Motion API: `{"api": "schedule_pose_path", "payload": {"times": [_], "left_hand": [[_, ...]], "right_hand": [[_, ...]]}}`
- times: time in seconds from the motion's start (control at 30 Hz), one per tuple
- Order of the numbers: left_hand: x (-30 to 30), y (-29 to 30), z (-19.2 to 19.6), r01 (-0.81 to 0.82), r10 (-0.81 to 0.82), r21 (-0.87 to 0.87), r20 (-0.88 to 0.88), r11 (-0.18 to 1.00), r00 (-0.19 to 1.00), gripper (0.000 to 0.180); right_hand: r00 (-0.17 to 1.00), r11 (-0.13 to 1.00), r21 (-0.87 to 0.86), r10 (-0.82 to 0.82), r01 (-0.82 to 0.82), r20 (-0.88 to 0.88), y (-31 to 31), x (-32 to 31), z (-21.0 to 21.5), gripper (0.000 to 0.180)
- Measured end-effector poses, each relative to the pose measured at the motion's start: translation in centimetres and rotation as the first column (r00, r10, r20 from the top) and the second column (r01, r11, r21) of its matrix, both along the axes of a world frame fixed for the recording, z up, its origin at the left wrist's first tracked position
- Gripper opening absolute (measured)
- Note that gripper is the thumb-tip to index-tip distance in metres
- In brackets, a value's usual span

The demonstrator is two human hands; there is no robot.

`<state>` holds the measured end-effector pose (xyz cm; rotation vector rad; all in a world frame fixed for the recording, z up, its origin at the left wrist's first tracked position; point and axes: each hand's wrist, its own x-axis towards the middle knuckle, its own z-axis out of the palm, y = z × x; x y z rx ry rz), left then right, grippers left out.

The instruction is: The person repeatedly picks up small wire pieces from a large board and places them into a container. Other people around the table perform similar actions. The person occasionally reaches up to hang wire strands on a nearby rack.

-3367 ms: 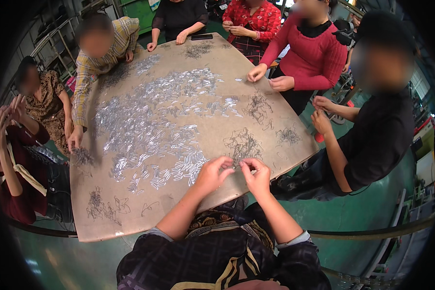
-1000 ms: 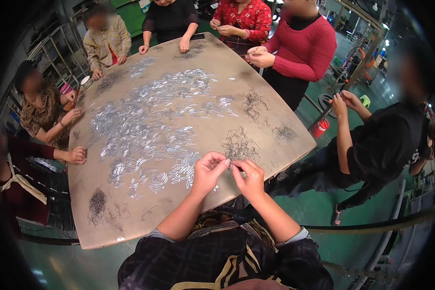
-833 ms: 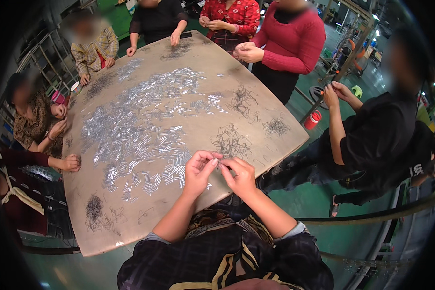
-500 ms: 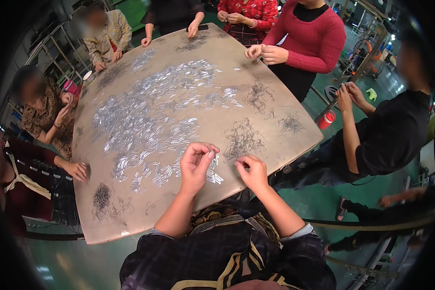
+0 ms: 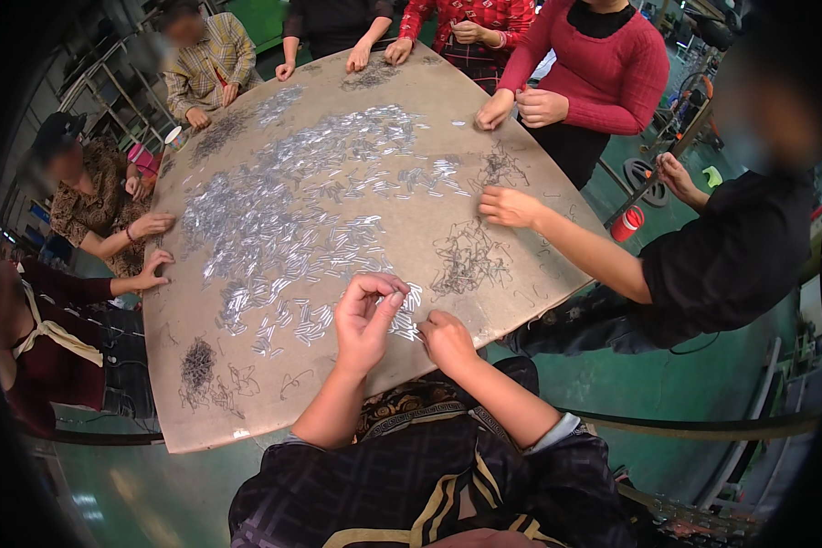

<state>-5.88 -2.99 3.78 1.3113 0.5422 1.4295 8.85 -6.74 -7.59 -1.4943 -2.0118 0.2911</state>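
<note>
Close to the table's near edge, my left hand (image 5: 363, 321) is raised, thumb and fingertips pinched together; whatever is between them is too small to make out. My right hand (image 5: 447, 343) reaches down to the tabletop with its fingers curled inward, touching or almost touching a small pile of shiny white-silver strips (image 5: 405, 316). Its fingertips are partly hidden. A wide scatter of short silver strips (image 5: 274, 210) spreads over the middle of the table. Beyond my right hand lies a tangle of thin dark curved wires (image 5: 466, 260).
Several people stand around the large brown table (image 5: 338, 352). On the right, a co-worker's hand (image 5: 511, 207) reaches over the wires. A dark wire heap (image 5: 197, 365) sits near left; a cup (image 5: 175, 139) stands at the far left edge. A red bucket (image 5: 627, 224) is on the floor.
My right hand has lowered and moved left to the small strip pile. My left hand stays pinched, barely moved. The co-worker on the right has stretched an arm over the table.
</note>
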Motion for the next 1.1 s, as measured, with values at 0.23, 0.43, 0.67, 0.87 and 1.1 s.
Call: {"api": "schedule_pose_path", "payload": {"times": [0.23, 0.43, 0.67, 0.87, 1.1], "left_hand": [[-0.2, -0.2, -0.2, 0.003, -0.004, -0.030, -0.029, 1.000, 1.000, 0.011], [-0.5, -0.3, -0.2, 0.014, -0.014, -0.008, -0.023, 1.000, 1.000, 0.011], [-0.1, -0.4, -0.7, 0.043, -0.044, -0.010, -0.026, 0.999, 0.999, 0.011], [-0.2, -0.4, -0.6, 0.050, -0.050, 0.000, -0.022, 0.999, 0.999, 0.011], [0.0, -0.8, -0.5, 0.041, -0.041, 0.009, -0.058, 0.999, 0.997, 0.012]], "right_hand": [[0.997, 0.999, 0.044, 0.026, -0.030, 0.078, -0.3, -0.1, 0.5, 0.004], [1.000, 0.998, 0.060, -0.008, 0.010, -0.019, -0.3, 0.9, 0.9, 0.004], [0.996, 0.995, 0.086, 0.045, -0.051, 0.071, -1.1, 0.2, 0.4, 0.010], [0.940, 0.981, 0.139, 0.083, -0.136, 0.329, -1.0, -0.3, 0.7, 0.005], [0.960, 0.999, 0.023, 0.023, -0.031, 0.280, -0.7, -1.0, 0.7, 0.003]]}}
